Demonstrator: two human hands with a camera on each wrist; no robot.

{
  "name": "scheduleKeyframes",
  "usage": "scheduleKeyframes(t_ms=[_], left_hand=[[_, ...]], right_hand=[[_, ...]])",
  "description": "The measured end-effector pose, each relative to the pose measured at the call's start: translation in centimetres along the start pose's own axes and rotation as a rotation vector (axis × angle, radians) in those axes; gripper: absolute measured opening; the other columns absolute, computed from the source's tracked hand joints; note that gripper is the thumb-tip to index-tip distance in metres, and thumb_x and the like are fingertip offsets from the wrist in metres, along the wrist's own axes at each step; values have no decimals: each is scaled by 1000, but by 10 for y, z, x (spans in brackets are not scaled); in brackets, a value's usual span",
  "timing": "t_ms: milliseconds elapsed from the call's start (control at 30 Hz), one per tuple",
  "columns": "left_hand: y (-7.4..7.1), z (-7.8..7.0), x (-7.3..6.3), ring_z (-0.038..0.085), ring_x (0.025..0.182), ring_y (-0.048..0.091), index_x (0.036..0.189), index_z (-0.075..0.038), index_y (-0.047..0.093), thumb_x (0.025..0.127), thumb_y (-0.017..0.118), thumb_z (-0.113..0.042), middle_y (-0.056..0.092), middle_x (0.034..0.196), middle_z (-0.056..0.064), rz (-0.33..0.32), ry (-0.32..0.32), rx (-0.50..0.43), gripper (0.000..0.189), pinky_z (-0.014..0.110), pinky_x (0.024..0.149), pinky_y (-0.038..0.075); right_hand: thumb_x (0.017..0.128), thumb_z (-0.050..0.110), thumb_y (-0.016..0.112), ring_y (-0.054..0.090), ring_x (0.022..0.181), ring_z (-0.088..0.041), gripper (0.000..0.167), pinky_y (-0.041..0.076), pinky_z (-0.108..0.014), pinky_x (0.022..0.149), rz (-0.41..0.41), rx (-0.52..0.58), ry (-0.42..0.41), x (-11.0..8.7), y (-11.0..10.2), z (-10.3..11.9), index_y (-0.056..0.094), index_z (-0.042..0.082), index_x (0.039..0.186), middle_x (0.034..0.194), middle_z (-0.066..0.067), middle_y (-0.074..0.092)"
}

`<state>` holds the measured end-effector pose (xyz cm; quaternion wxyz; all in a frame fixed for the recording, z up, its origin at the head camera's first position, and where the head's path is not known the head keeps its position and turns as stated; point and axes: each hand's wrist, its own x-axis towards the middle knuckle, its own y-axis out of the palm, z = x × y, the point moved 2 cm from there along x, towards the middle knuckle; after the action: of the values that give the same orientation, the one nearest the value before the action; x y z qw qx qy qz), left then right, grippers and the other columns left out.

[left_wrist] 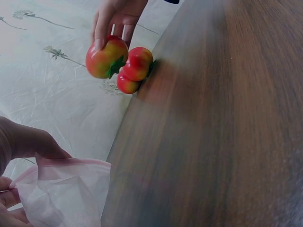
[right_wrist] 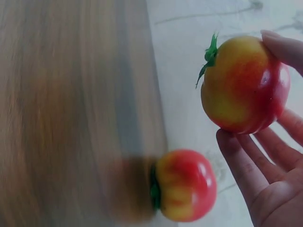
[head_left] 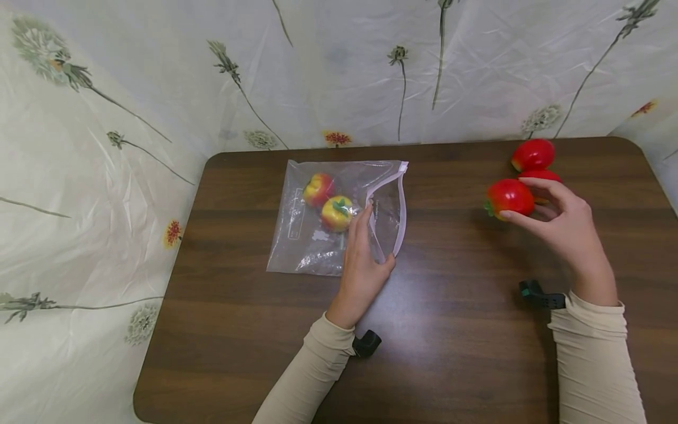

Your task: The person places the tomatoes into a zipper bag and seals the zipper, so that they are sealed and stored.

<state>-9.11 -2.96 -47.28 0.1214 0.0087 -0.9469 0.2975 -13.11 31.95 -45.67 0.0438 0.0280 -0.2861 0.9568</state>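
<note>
My right hand (head_left: 569, 229) holds a red and yellow toy tomato (head_left: 511, 199) with green leaves, gripped between thumb and fingertips above the table's right side. Two more tomatoes are beside that hand: one (head_left: 532, 155) farther back, the other (head_left: 540, 174) partly hidden behind the hand. My left hand (head_left: 365, 265) pinches the opening of a clear zip bag (head_left: 283, 250), whose pinkish-white zip edge (left_wrist: 85, 162) gapes to the right. Inside the flat-lying bag are two red and yellow tomatoes, one (head_left: 318, 189) behind the other (head_left: 337, 214).
A dark brown wooden table (head_left: 450, 330) with rounded corners lies under everything. Behind it and at its left hangs a pale sheet (head_left: 339, 76) printed with flowers. Black straps with small devices (head_left: 366, 344) are worn on both wrists.
</note>
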Motion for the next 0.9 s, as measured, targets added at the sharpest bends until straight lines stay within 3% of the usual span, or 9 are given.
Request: scheduleKeyframes(t_ms=[300,567,900], left_hand=[[0,1,0,25,145,45,159,-8,33,72,86,1,43,155,12,3,0,-6,103,40,119,43],[0,1,0,26,144,46,158,-8,33,72,86,1,43,155,12,6,-6,1,101,41,118,44],[0,-1,0,26,145,45,158,-7,34,73,86,1,43,156,12,8,-5,3,101,40,119,43]], right_hand=[[85,19,85,57,107,6,68,46,1,85,54,0,-9,6,17,11,57,23,147,142,0,56],[85,17,85,57,109,5,67,46,0,87,93,26,-27,14,36,26,57,18,146,137,7,59],[83,11,86,62,110,6,67,49,-3,90,140,108,-110,22,61,46,59,15,144,138,1,59]])
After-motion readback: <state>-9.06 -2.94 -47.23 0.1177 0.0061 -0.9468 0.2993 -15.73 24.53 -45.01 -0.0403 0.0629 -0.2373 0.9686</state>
